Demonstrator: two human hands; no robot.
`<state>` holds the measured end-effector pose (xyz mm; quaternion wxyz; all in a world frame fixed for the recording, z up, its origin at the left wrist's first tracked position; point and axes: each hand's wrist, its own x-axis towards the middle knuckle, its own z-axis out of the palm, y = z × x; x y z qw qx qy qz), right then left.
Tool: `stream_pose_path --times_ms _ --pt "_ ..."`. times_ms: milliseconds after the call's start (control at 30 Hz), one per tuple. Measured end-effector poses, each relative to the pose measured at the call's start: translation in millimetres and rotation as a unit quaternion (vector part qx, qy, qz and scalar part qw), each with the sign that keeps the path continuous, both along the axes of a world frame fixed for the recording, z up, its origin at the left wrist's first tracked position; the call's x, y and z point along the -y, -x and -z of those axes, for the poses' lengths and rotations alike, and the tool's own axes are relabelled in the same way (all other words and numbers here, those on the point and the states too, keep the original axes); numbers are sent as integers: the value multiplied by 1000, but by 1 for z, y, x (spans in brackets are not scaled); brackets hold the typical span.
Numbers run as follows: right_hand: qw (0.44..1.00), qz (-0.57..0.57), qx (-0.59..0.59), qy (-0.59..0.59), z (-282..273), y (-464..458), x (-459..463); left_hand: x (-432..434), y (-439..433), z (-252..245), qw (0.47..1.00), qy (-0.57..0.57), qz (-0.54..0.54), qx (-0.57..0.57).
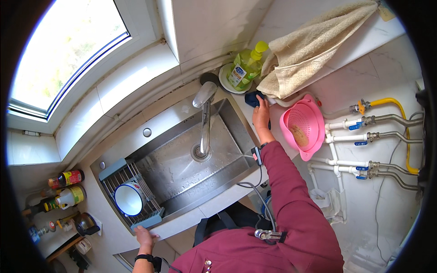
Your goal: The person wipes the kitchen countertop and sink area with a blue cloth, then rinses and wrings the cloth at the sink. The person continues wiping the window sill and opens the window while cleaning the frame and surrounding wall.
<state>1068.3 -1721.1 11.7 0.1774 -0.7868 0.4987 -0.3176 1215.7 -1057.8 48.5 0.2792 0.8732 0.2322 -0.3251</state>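
Note:
My right hand [261,117] reaches to the counter right of the stainless steel sink [181,153], its fingers on a dark blue cloth [253,98]. Beside it are a green pump bottle of liquid soap [243,73] standing on a white dish, a hanging beige towel [302,58] and a pink plastic colander [312,119]. My left hand [144,236] rests at the counter's front edge, near the corner of the dish rack [150,220], holding nothing that shows. A white enamel bowl with a blue rim [128,199] sits in the rack. The faucet [205,123] extends over the drain.
Several sauce bottles [70,178] and a glass pot [86,223] stand on the left. White pipes with blue-handled valves [348,138] and a yellow gas hose [392,100] run along the right wall. A cable [261,177] hangs near my right forearm. A window lies at upper left.

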Motion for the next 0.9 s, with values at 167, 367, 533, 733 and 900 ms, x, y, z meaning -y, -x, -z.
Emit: stream_pose_path --times_ms 167,367,533,733,900 --pt "982 -70 -139 106 32 -20 -3 2 0 -3 1000 20 -16 -8" --pt "973 -225 30 -31 -1 -19 -32 11 0 -9 999 17 -34 11" --pt "959 -268 71 -57 -19 6 -20 12 0 -11 1000 7 -28 0" --pt "977 6 -160 141 16 -9 8 15 0 -13 999 10 -40 -10" --pt "985 -140 -58 78 23 -30 -24 8 1 -6 1000 8 -18 1"
